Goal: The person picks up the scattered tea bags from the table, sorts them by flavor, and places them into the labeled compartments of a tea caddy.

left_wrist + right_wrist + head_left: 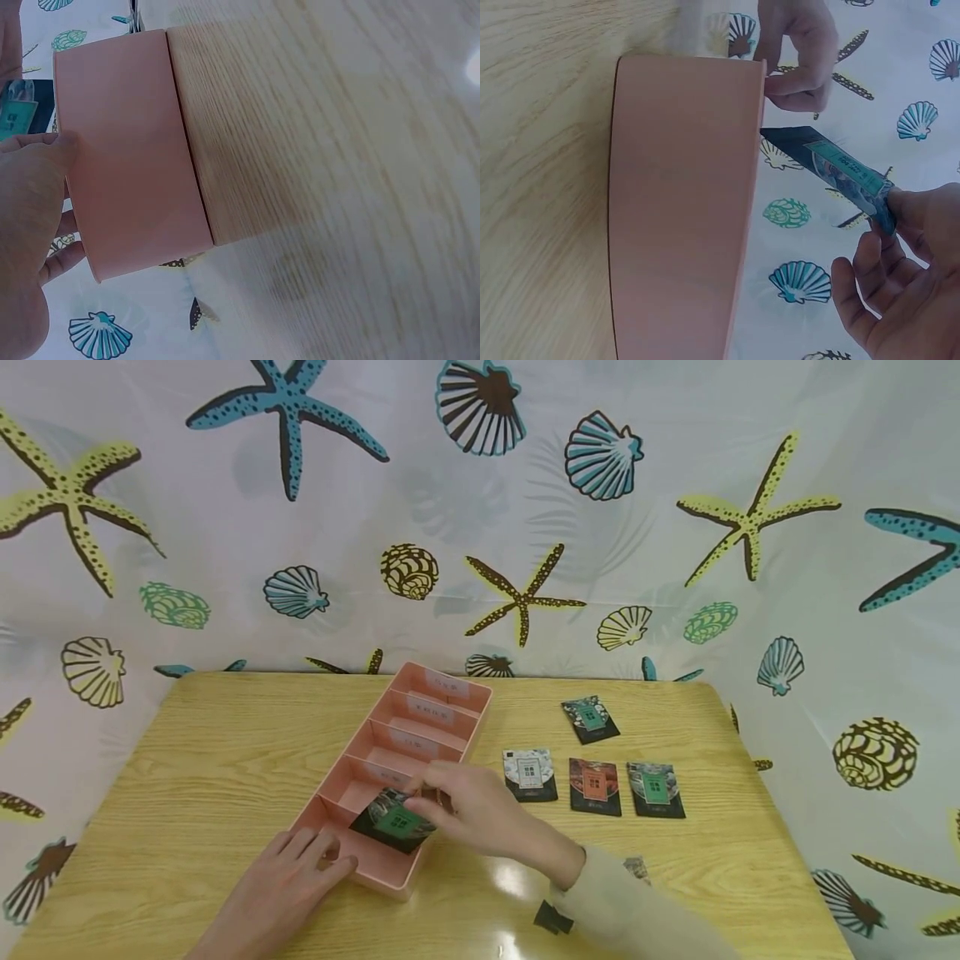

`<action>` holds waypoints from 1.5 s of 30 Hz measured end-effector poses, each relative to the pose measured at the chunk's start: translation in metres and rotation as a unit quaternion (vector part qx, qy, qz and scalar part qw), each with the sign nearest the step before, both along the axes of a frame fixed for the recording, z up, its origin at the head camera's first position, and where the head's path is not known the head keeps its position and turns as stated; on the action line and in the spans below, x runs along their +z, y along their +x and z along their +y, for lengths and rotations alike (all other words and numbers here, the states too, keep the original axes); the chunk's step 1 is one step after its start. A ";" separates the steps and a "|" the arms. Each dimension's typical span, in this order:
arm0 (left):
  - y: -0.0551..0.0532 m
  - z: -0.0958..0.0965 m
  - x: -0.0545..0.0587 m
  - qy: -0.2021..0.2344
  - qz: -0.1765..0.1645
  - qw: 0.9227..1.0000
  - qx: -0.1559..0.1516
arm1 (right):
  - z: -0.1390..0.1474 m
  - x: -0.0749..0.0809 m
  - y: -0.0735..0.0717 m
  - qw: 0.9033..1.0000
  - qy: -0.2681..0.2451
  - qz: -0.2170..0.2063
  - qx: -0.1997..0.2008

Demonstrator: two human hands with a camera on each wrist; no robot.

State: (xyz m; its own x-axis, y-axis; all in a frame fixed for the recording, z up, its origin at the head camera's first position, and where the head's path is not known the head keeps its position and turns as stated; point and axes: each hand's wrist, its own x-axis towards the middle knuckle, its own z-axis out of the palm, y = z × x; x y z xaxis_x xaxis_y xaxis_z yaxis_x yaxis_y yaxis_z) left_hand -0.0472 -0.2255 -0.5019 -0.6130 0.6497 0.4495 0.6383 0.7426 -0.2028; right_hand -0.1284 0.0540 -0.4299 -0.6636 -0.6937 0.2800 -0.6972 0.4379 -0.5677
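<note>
Sachet (396, 822), pinched at one end by the right hand (480, 806) over the pink box (135, 150) toward the near edge of the tabletop (225, 760), looks light, bendable, perhaps slick, best held by its flat border; left hand (288, 875) grips the box.

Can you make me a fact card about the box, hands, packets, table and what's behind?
Box: pink, five compartments
Left hand: grips the box's near rim
Right hand: pinches a green-labelled packet over the nearest compartment
Other packets: four in full view, right of the box
Table: wooden
Behind: sea-patterned cloth
</note>
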 end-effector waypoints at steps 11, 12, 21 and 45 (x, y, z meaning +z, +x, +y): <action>0.000 0.000 0.002 -0.014 -0.005 1.000 0.007 | -0.032 -0.023 -0.007 0.996 0.087 0.021 0.030; 0.000 0.000 0.002 -0.015 -0.007 1.000 0.008 | -0.034 -0.025 -0.007 0.995 0.093 0.023 0.034; 0.000 0.000 0.001 -0.010 -0.004 1.000 0.007 | -0.038 -0.038 -0.008 0.988 0.132 0.076 0.039; 0.000 0.001 0.002 -0.013 -0.020 1.000 0.009 | 0.067 -0.024 0.001 0.992 0.120 -0.024 -0.042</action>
